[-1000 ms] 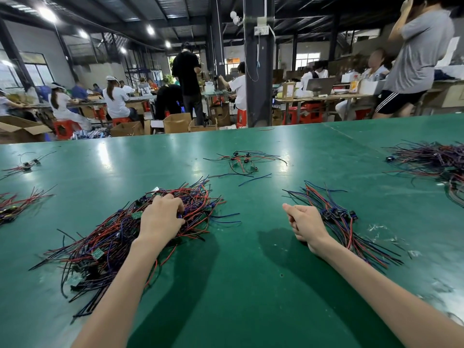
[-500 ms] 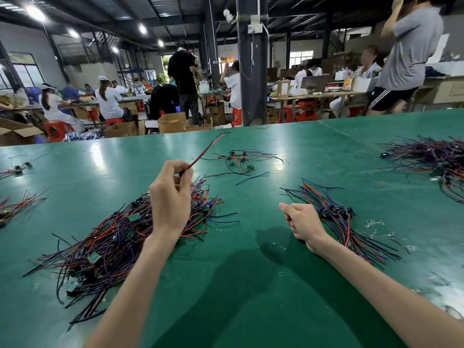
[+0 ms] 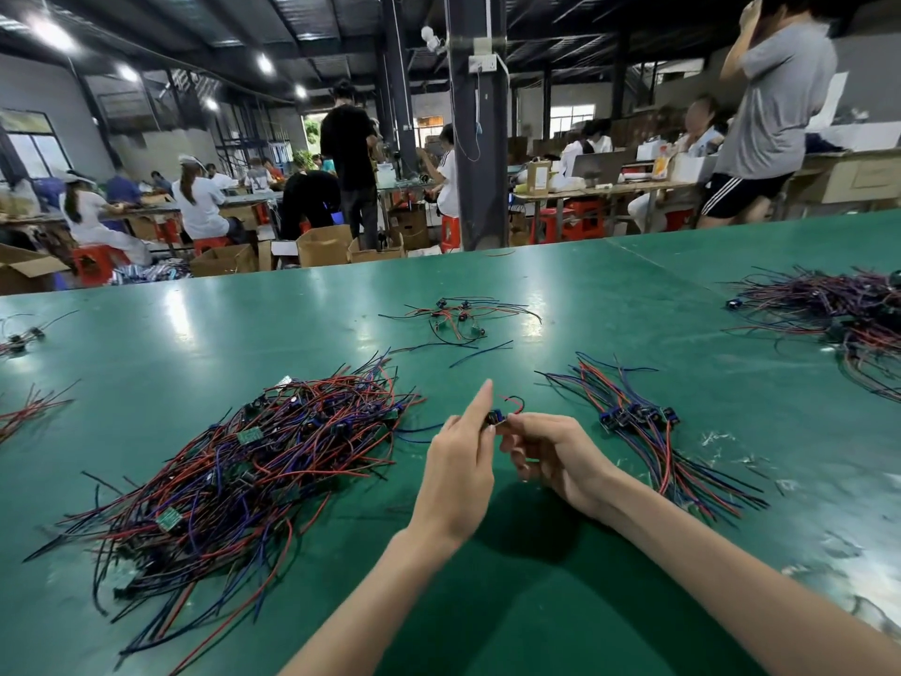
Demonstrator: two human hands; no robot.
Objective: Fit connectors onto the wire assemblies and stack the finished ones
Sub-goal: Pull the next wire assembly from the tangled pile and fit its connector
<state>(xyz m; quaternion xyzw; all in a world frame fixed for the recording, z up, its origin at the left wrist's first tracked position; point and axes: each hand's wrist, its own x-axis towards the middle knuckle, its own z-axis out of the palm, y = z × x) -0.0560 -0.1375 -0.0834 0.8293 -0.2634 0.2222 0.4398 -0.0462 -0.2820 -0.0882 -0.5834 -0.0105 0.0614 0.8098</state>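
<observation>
Both hands meet above the desk (image 3: pixel 560 622), pinching one connector.
Tangled red, blue and black wire pile (image 3: pixel 253 461) lies left on the green desk. Left hand (image 3: pixel 458 468) raised, index straight up, other fingers pinching a small blue-black connector (image 3: pixel 496 417) with red and black leads. Right hand (image 3: pixel 553 456) fingers curled, gripping it too. Stack (image 3: pixel 643 426) lies right.
</observation>
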